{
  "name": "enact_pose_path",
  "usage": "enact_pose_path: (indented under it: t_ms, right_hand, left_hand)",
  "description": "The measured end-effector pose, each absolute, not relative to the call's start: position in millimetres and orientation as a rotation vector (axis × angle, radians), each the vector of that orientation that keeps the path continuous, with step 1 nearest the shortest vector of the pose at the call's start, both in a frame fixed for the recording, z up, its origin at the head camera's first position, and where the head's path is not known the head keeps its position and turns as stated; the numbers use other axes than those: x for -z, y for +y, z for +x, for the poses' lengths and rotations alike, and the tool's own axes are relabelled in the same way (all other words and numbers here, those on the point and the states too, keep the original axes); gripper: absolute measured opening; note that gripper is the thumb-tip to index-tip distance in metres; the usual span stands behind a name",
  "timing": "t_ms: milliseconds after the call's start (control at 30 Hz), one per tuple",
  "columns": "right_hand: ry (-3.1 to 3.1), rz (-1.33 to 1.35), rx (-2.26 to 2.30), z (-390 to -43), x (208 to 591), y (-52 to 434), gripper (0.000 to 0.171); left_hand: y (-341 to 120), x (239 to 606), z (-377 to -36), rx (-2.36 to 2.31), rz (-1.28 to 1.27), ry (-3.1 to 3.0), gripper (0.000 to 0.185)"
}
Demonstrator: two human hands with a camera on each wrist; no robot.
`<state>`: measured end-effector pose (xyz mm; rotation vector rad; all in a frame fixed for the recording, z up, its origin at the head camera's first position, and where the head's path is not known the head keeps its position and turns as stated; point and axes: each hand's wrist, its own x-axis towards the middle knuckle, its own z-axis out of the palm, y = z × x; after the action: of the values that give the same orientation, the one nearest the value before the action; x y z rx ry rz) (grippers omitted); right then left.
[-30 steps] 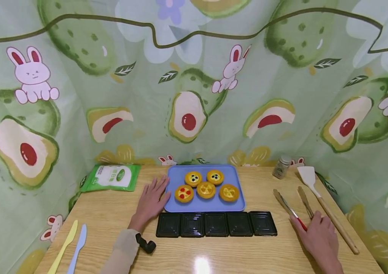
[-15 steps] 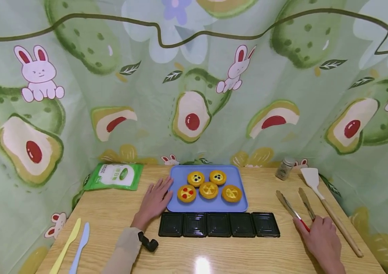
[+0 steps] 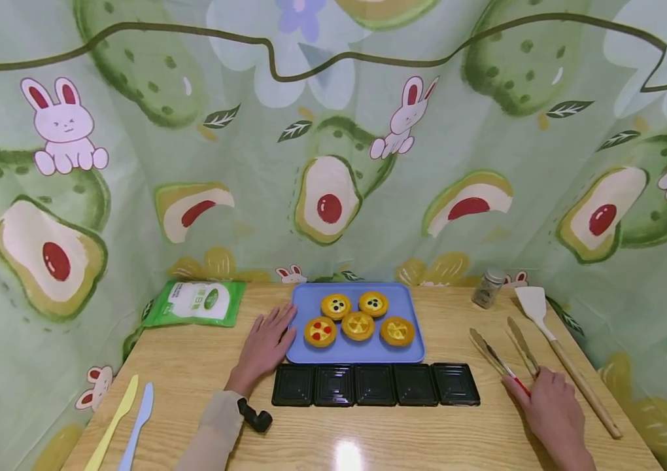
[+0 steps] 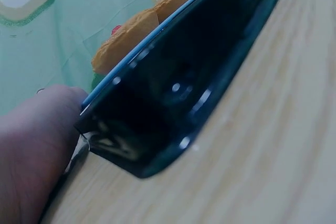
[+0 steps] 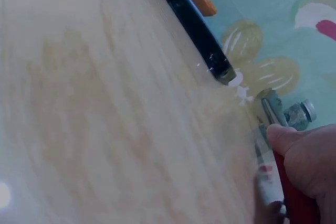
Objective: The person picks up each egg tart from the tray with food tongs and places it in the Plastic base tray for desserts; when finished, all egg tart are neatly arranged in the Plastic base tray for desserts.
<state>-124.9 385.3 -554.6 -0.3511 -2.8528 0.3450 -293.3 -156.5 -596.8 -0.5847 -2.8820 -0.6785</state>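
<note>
On the wooden table, my left hand (image 3: 264, 345) lies with fingers extended along the left edge of a blue tray (image 3: 298, 356). Several egg tarts (image 3: 358, 326) sit on that tray, topped with red pieces, dark berries or yellow wedges. At the right, my right hand (image 3: 551, 402) grips a pair of tongs (image 3: 495, 353) with red handles. Their metal arms point away from me, spread apart, with nothing between the tips. In the right wrist view, the thumb presses along the red handle (image 5: 296, 192). A row of black square plastic trays (image 3: 375, 386) stands just in front of the blue tray.
A white spatula (image 3: 569, 373) with a wooden handle lies right of the tongs. Behind them stands a small glass jar (image 3: 486, 290). A green-and-white packet (image 3: 195, 303) lies at the back left; a yellow knife (image 3: 112, 425) and a blue knife (image 3: 136, 425) lie front left.
The tongs have swung slightly to the left in my right hand, their arms still apart. My left hand stays at the tray's edge. The head view has shifted a little.
</note>
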Motion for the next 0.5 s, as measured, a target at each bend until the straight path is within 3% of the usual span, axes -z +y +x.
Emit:
enact_pose_path:
  t_ms: [267,500]
  right_hand:
    - [-2.872,-0.302,-0.429,-126,543,378,0.068]
    - [-2.893,-0.316,-0.431,-126,530,364,0.072]
  left_hand:
    - [-156,594,-293,0.69,-0.582,-2.878,0.059]
    - [-156,593,-292,0.701,-0.579,-2.888,0.059]
